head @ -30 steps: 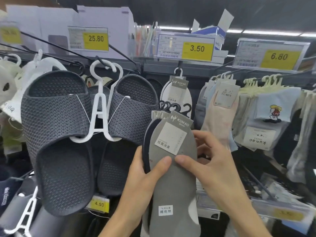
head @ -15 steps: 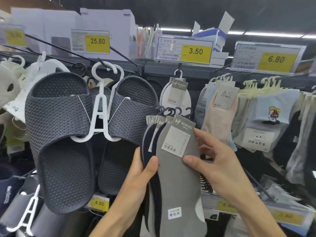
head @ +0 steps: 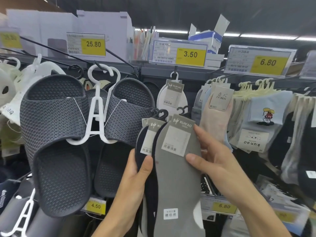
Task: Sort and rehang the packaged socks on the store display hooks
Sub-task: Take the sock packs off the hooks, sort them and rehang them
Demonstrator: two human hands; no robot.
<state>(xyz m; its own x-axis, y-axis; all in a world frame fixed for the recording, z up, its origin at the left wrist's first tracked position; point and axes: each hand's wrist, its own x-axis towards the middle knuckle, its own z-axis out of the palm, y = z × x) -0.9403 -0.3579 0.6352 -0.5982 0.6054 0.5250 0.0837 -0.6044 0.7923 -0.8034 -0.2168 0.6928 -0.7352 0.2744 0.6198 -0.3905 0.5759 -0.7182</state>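
I hold a fanned stack of packaged no-show socks with black hooks in front of the display. The front grey sock pack (head: 177, 182) carries a KUN'AO card; dark sock packs (head: 145, 146) fan out behind it to the left. My left hand (head: 136, 178) grips the dark packs, thumb pressed on them. My right hand (head: 215, 161) pinches the grey pack's right edge, thumb on its front. A single white sock pack (head: 172, 96) hangs on the hook under the 3.50 price tag (head: 178, 53).
Dark grey slippers (head: 56, 134) on a white hanger hang at the left. Pink socks (head: 215, 117) and pale blue cartoon socks (head: 266, 112) fill hooks at the right under the 6.80 tag (head: 259, 61). More price tags and goods sit below.
The stack has fanned apart: the dark packs have slid left in my left hand, while my right hand draws the grey pack to the right. The view shifted slightly left.
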